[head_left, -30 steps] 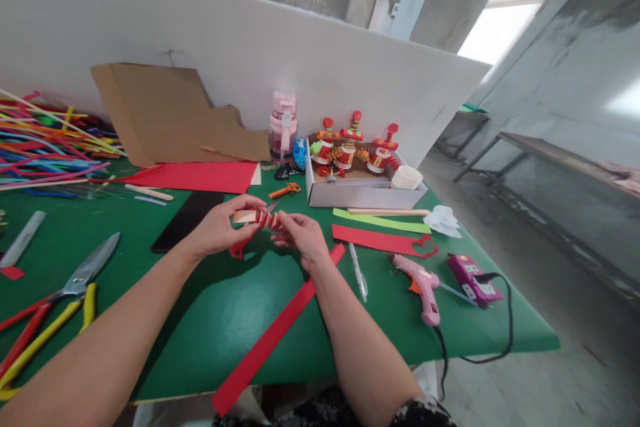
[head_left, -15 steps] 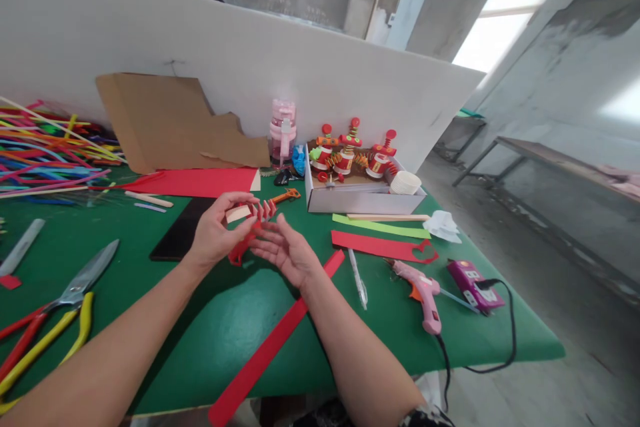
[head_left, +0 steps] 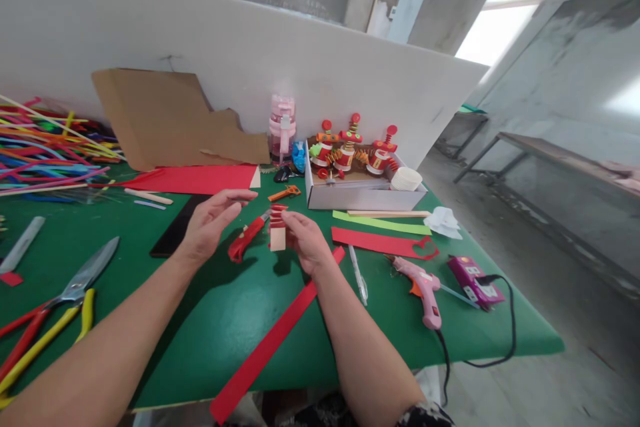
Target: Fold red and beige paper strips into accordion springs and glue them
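My right hand (head_left: 306, 240) pinches a small accordion-folded paper strip (head_left: 278, 235), red on one side and cream on the other, held above the table. To its left, my left hand (head_left: 213, 223) is raised with fingers stretched out and nothing in it. Red-handled scissors (head_left: 246, 239) lie between my hands, their blade tips partly hidden behind the folded strip. A long red paper strip (head_left: 270, 343) runs diagonally under my right wrist and over the table's front edge. Behind the hands lies an orange cutter (head_left: 284, 193).
A white box (head_left: 365, 198) holds several red paper-cup figures. At right are a pink glue gun (head_left: 425, 287), a purple box (head_left: 475, 282), a pen (head_left: 358, 275) and red and green strips. Large shears (head_left: 75, 290), a black slab (head_left: 170, 233) and colourful pipe cleaners (head_left: 45, 147) occupy the left.
The folded strip has passed from my left hand to my right and now hangs with its cream end down. My left hand has opened and drawn back left, uncovering the red-handled scissors.
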Available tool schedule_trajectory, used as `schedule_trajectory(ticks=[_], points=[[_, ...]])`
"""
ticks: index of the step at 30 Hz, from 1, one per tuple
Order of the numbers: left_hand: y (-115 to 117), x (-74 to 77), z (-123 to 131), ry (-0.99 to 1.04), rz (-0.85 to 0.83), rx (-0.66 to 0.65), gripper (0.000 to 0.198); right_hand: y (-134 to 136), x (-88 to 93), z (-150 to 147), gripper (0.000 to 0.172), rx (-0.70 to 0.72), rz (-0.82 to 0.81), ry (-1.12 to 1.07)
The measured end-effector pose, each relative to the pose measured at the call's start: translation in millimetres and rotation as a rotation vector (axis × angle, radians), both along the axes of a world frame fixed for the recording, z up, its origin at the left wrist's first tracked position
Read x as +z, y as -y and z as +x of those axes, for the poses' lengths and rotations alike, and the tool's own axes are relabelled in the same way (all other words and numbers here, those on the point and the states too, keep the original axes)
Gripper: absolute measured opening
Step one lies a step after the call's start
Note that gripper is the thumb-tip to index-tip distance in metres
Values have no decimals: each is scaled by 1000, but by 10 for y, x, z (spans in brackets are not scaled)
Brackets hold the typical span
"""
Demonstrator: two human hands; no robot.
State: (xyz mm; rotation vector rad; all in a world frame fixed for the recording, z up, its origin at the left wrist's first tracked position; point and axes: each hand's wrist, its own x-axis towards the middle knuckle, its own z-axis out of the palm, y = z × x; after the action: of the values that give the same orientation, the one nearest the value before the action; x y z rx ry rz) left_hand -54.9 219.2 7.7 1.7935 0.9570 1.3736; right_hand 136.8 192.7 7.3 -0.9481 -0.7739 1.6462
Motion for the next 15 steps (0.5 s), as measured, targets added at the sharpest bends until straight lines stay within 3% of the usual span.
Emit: schedule_trajectory(ticks=[5,8,12,15], points=[[8,190,-121,-341,-90,-288,56,56,80,29,24,147,107,266],[54,243,-106,-468,-91,-366,53,65,68,32,24,200,122,316],[49,193,-56,-431,-53,-293,32,47,59,37,31,196,96,316],[22,144,-28,-346,-18,-162,30,8,73,61,47,125,-24,151]])
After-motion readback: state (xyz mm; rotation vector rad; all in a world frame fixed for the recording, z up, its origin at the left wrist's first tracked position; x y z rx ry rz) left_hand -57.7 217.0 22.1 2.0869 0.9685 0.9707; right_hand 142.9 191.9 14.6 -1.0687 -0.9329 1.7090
